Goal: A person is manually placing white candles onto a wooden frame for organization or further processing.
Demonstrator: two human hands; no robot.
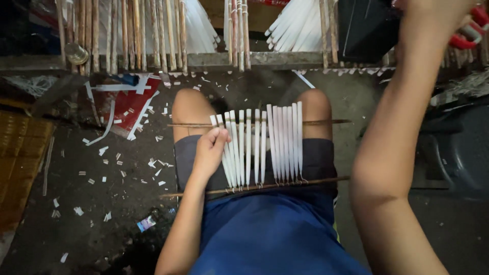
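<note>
A person sits with bare knees, wearing dark shorts and a blue shirt. Across the lap lies a row of thin white candles [265,145]. They are long, smooth and pointed, like skinny pencils made of wax. Their wicks are tied to a thin brown stick [305,182] that runs across the lap at the shirt end. Another thin stick [326,121] crosses under the candle tips near the knees.

The left hand [210,151] rests on the candles at the 9 o'clock end of the row. Its fingers [220,134] are curled in and pinch one or two candles there. The other candles lie side by side, touching or nearly touching.

The right arm goes up toward 1 o'clock. The right hand [438,7] is at the very top edge and mostly cut off, so how its fingers are set cannot be told. Something red and white [471,30] sits just beside it.

At 12 o'clock is a rough wooden frame [285,59] with many upright brown sticks [132,33] and more white candles [298,23] hanging in bunches. The floor [127,198] is dark and dirty, with lots of little white scraps [104,150] toward 9 o'clock. A torn red and white paper [125,102] lies at 10 o'clock.
</note>
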